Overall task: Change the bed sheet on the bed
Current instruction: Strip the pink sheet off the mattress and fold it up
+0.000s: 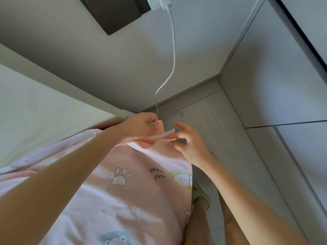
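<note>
Both hands are close together at the centre of the frame, clamped on one corner of the pink sheet [123, 191], which drapes from there down across the lower left. The left hand [139, 127] has its fingers curled round the corner by a small red and white tag [158, 122]. The right hand [189, 145] only pinches the edge between thumb and fingertip, with its other fingers spread loose. That light pinch is probably the weak spot: a firm tug to stretch the corner could pull the cloth out of it. A white cable [174, 50] hangs from a charger [163, 3] at the top of the frame and ends just beside the left hand, so it could get caught in the cloth and dragged, or jerk the charger out. The sheet's right edge hangs over the floor [230, 138] near a slippered foot [202, 198], where it could be stepped on. The pale surface at the left looks like the bed [35, 112].
</note>
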